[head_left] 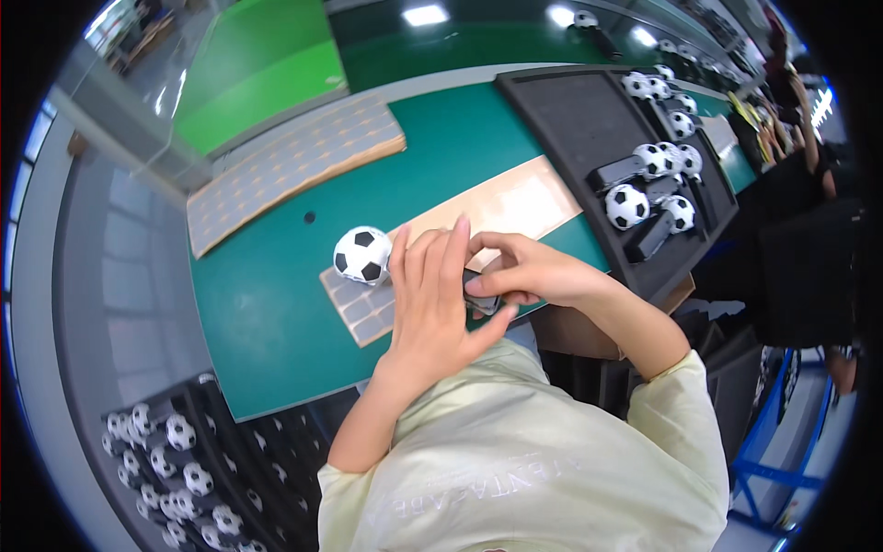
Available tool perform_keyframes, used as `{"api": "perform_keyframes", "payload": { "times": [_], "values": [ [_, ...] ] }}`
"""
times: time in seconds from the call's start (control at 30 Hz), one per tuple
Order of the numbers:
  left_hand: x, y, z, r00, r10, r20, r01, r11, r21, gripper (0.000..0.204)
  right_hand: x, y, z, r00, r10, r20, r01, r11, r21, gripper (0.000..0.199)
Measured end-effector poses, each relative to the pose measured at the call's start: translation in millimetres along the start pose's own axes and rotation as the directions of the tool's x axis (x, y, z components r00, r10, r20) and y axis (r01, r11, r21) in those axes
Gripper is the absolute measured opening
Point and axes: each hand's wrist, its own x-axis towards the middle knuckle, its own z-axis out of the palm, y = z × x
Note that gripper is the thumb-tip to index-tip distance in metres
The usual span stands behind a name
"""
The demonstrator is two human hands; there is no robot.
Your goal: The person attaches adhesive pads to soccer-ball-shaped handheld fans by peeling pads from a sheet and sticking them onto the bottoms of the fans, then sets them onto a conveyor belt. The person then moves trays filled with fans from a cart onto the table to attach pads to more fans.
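Left hand (425, 299) outstretched, right hand (532, 269) curled beside.

A factory workshop: green workbench (262, 340), black tray (570, 115) of matching football-patterned balls (627, 207), blue metal rack (777, 476).

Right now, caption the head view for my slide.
Right hand holding a dark part, left hand beside a soccer ball, at a green table.

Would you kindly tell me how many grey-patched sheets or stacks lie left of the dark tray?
2: a thick stack at the back left of the green table, and a partly bare strip beneath the left hand. More may be hidden.
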Motion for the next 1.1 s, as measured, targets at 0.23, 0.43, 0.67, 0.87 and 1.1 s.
{"api": "perform_keyframes", "payload": {
  "times": [0.23, 0.43, 0.67, 0.87, 1.1],
  "values": [
    [-29.1, 0.0, -9.2, 0.908, -0.269, 0.322, 0.128, 0.908, 0.4, 0.067, 53.4, -37.7, -121.2, 0.905, -0.133, -0.404, 0.232, 0.95, 0.209, 0.032],
    [-19.5, 6.9, -1.6, 0.896, -0.334, 0.294, 0.148, 0.847, 0.51, 0.058, 186.1, -53.8, -220.0, 0.472, -0.353, -0.808, -0.111, 0.885, -0.451, 0.043],
    [-14.8, 3.3, 1.5, 0.884, -0.357, 0.302, 0.182, 0.858, 0.481, 0.054, 197.3, -42.4, -272.5, 0.498, -0.44, -0.748, -0.166, 0.798, -0.58, 0.056],
    [-17.3, -7.5, 16.0, 0.891, -0.322, 0.321, 0.117, 0.846, 0.521, 0.054, -7.0, -42.2, -260.9, 0.913, -0.154, -0.377, -0.293, 0.393, -0.872, 0.058],
    [-22.7, -0.9, 20.1, 0.9, -0.301, 0.316, 0.087, 0.834, 0.545, 0.052, -73.9, 34.1, -256.2, 0.828, -0.277, -0.487, -0.496, 0.041, -0.867, 0.049]
  ]
}}
